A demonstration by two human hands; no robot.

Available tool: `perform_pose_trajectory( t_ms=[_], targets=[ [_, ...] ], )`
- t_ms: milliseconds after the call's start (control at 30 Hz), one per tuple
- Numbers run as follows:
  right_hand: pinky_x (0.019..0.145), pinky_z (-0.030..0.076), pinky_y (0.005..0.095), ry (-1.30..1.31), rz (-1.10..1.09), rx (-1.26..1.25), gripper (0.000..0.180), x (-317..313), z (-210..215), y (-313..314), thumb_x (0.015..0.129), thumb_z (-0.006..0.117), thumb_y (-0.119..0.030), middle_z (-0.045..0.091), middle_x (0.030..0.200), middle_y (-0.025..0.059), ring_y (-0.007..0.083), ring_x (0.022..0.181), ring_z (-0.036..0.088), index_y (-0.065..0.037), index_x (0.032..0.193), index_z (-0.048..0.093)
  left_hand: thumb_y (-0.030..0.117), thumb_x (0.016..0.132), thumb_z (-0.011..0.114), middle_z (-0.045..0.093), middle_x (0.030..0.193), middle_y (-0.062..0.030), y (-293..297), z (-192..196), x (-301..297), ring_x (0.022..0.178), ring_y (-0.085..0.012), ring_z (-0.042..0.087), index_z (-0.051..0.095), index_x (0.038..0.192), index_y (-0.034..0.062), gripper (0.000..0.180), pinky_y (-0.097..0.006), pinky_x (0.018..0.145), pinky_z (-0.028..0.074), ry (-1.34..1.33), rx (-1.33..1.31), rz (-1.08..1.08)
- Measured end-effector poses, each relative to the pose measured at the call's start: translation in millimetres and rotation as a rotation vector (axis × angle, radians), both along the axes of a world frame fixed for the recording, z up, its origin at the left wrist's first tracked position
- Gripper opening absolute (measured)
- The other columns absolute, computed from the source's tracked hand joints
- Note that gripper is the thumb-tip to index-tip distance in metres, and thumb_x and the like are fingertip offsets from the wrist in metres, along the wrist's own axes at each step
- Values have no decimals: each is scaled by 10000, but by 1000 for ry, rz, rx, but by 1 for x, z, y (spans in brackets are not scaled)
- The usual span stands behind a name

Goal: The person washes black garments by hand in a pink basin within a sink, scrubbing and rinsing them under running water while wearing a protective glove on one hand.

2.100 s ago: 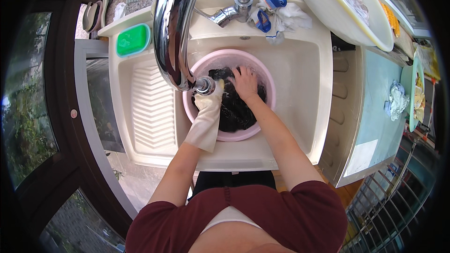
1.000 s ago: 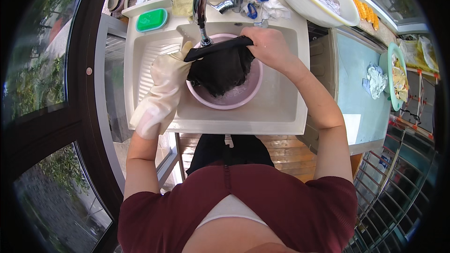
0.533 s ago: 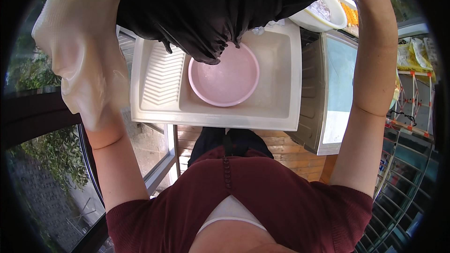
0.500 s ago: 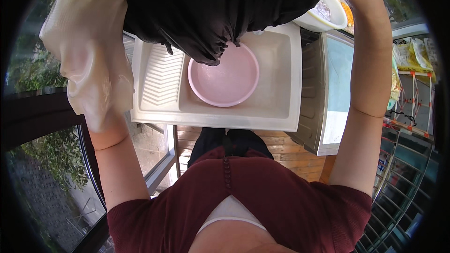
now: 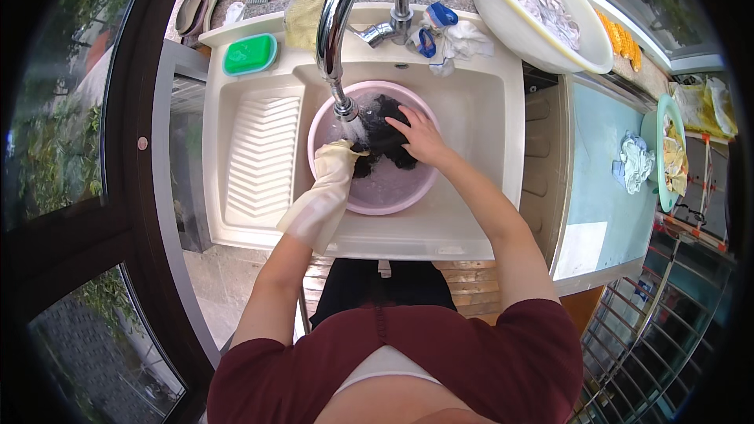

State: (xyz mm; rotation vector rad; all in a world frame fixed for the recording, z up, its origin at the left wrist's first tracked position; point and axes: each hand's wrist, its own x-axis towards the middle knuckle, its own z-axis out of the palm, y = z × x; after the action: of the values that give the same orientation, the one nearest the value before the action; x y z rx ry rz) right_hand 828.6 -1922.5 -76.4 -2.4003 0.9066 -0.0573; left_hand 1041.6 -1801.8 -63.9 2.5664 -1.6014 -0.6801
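Observation:
A wet black cloth (image 5: 385, 129) lies partly under water in a round pink basin (image 5: 318, 122), which stands in the white sink (image 5: 475, 126). My left hand (image 5: 336, 163) wears a loose cream rubber glove. Its gathered fingers close on the near left edge of the cloth, partly hidden by glove folds. Bare, my right hand (image 5: 422, 135) rests on the cloth's right side with its fingers spread. Water runs from the chrome faucet (image 5: 336, 71) into the basin, between the hands.
Left of the basin is a ribbed washboard (image 5: 263, 161), with soap in a green dish (image 5: 250, 55) behind it. White and blue socks (image 5: 448, 35) lie by the faucet. A white tub (image 5: 542, 16) of laundry stands back right, near a blue-topped surface (image 5: 601, 173).
The black cloth has come down from high in front of me into the basin. Both hands have lowered with it, and the right one now lies spread on top.

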Motion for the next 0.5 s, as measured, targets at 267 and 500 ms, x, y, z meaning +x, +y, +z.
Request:
perform_pose_trajectory(
  t_ms=[267, 500],
  targets=[
    [1153, 206, 511, 58, -167, -79, 726, 50, -90, 28, 752, 703, -161, 239, 1550, 23, 275, 1435, 198, -314, 1409, 436, 385, 988, 424, 629, 1114, -80, -38, -150, -13, 988, -254, 579, 549, 1207, 130, 358, -379, 881, 441, 721, -675, 409],
    [1162, 226, 395, 27, -594, 240, 601, 51, -117, 39, 758, 657, -127, 247, 1541, 64, 305, 1437, 175, -169, 1344, 533, 257, 917, 535, 588, 1219, -161, -49, -143, -28, 1151, -284, 536, 515, 1333, 90, 448, -367, 999, 375, 11, -361, 75]
  ],
)
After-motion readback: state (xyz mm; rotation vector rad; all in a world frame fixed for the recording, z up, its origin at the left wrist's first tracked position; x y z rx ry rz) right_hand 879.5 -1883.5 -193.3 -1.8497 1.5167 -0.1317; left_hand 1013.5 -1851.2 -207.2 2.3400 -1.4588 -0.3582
